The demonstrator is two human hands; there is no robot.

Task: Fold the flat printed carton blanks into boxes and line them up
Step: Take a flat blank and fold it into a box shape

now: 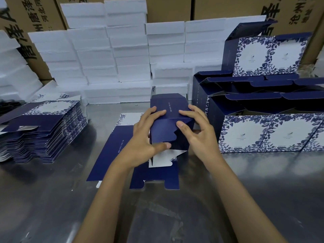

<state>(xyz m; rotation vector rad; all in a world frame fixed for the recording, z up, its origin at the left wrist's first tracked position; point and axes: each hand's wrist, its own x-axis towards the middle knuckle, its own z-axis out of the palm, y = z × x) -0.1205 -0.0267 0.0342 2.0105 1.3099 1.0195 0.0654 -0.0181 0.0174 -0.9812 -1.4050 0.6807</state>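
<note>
A navy carton [168,120], partly folded up, stands in the middle of the steel table [52,199]. My left hand [145,139] grips its left side, thumb pressing a bottom flap. My right hand [194,130] holds its right side, thumb on the dark end flap. Under it lies a flat navy blank [114,151] with a white inner flap showing. A stack of flat printed blanks [43,127] sits at the left. Folded boxes [271,134] with blue floral fronts stand in rows at the right, tops open.
White foam blocks [114,55] are piled along the back of the table. Brown shipping cartons [35,20] with black lettering rise behind them. More folded boxes [268,55] are stacked at the back right.
</note>
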